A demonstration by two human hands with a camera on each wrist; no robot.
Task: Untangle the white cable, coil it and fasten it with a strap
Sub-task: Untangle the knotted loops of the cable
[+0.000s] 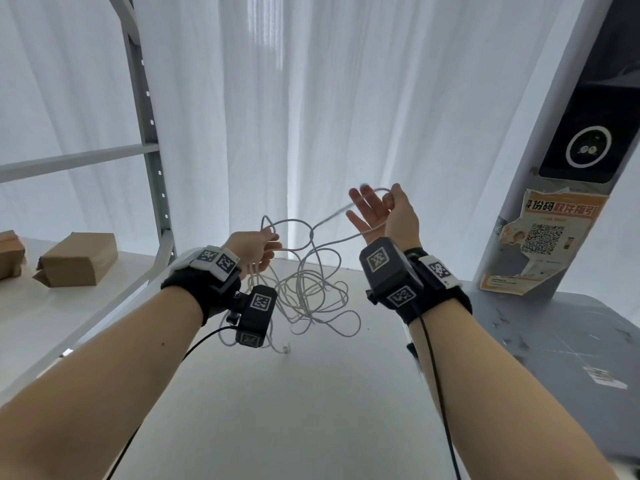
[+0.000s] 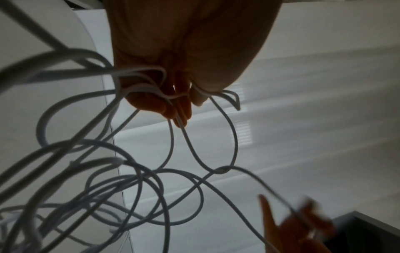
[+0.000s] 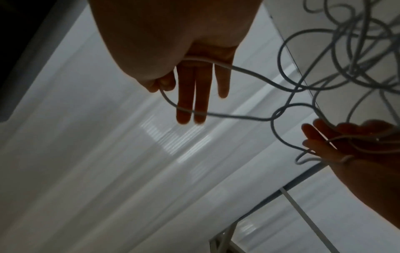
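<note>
The white cable [image 1: 304,289] hangs as a loose tangle above the white table [image 1: 311,410], its lowest loops resting on it. My left hand [image 1: 254,249] is raised and grips several strands in its curled fingers [image 2: 173,102]. My right hand [image 1: 375,211] is higher and to the right, palm up. Its thumb and forefinger pinch one strand [image 3: 161,85], while the other fingers [image 3: 184,102] stay straight with the cable looped over them. A small knot [image 1: 311,233] sits in the strands between the two hands. No strap is in view.
Cardboard boxes [image 1: 79,259] lie on a white shelf at the left, beside a grey metal rack post [image 1: 149,133]. A grey pillar with a torn poster [image 1: 550,237] stands at the right above a grey surface [image 1: 571,341]. White curtains hang behind.
</note>
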